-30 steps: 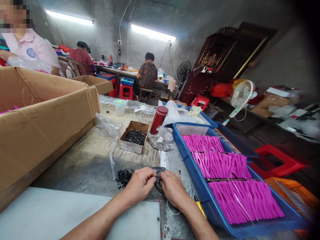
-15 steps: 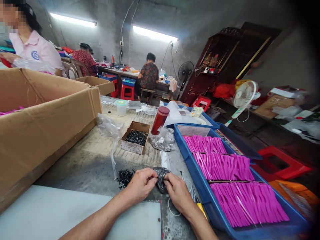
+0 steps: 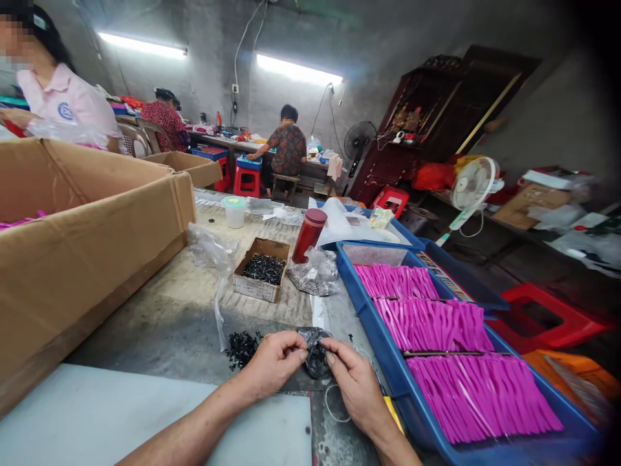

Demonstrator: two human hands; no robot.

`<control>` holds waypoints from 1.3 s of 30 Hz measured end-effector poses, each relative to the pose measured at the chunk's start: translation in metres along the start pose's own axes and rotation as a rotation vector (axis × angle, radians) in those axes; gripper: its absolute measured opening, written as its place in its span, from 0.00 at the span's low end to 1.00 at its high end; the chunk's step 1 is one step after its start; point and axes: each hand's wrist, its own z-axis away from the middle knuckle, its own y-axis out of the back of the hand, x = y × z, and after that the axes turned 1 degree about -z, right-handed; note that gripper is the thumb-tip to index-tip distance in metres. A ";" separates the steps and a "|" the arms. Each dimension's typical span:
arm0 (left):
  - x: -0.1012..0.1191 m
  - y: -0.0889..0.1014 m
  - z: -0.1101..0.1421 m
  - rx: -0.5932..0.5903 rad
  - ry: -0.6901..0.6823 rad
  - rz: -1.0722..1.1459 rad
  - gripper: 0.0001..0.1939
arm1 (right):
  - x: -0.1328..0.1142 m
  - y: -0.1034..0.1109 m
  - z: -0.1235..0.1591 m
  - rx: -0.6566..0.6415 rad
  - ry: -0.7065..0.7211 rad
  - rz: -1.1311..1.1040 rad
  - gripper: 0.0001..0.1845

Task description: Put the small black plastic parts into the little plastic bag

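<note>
A small dark plastic bag (image 3: 317, 364) with black bits inside lies on the table in front of me, its mouth partly spread. My left hand (image 3: 275, 364) is closed in a pinch at the bag's left edge. On the other side, my right hand (image 3: 358, 382) pinches the right edge between thumb and forefinger. Beside my left hand is a loose pile of small black parts (image 3: 241, 348). A cardboard box (image 3: 257, 289) of small dark metal-looking pieces stands farther back, next to a clear bag of silvery pieces (image 3: 315, 275).
At right is a blue crate (image 3: 361, 301) packed with magenta strips (image 3: 480, 395). A large cardboard carton (image 3: 92, 259) stands at left, a pale board (image 3: 145, 414) in front. Behind the clear bag stands a red cylinder (image 3: 309, 238). Co-workers sit beyond the table.
The bag's mouth has spread wider, showing more of the black bits inside. My right hand has shifted slightly right. At the back, a co-worker's arm now reaches left to a blue tray.
</note>
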 end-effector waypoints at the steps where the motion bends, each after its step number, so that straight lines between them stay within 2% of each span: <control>1: 0.000 0.000 0.000 -0.004 0.003 0.024 0.08 | -0.002 0.000 0.000 -0.004 0.011 0.012 0.12; 10: 0.002 -0.001 0.001 -0.016 0.021 0.160 0.07 | -0.008 0.000 0.002 -0.027 0.031 0.068 0.14; 14: 0.001 -0.001 0.001 -0.032 0.036 0.214 0.07 | -0.010 0.000 0.002 -0.043 -0.020 0.022 0.12; 18: 0.001 -0.001 0.000 -0.037 0.036 0.250 0.07 | -0.008 -0.002 0.002 -0.052 -0.118 -0.126 0.07; 22: 0.002 0.000 -0.001 -0.048 0.050 0.318 0.07 | -0.007 -0.007 0.002 -0.034 -0.200 -0.367 0.03; 25: 0.002 0.000 -0.001 -0.076 0.056 0.419 0.08 | -0.009 -0.010 0.001 0.004 -0.264 -0.545 0.08; 29: 0.002 0.000 0.000 -0.097 0.061 0.517 0.11 | -0.010 -0.015 0.001 0.097 -0.291 -0.662 0.11; 32: 0.002 0.000 -0.001 -0.077 0.060 0.521 0.12 | -0.011 -0.020 0.002 0.166 -0.290 -0.737 0.11; 39: 0.001 0.001 -0.001 -0.075 -0.019 0.431 0.13 | -0.019 -0.032 0.006 0.206 -0.369 -0.935 0.11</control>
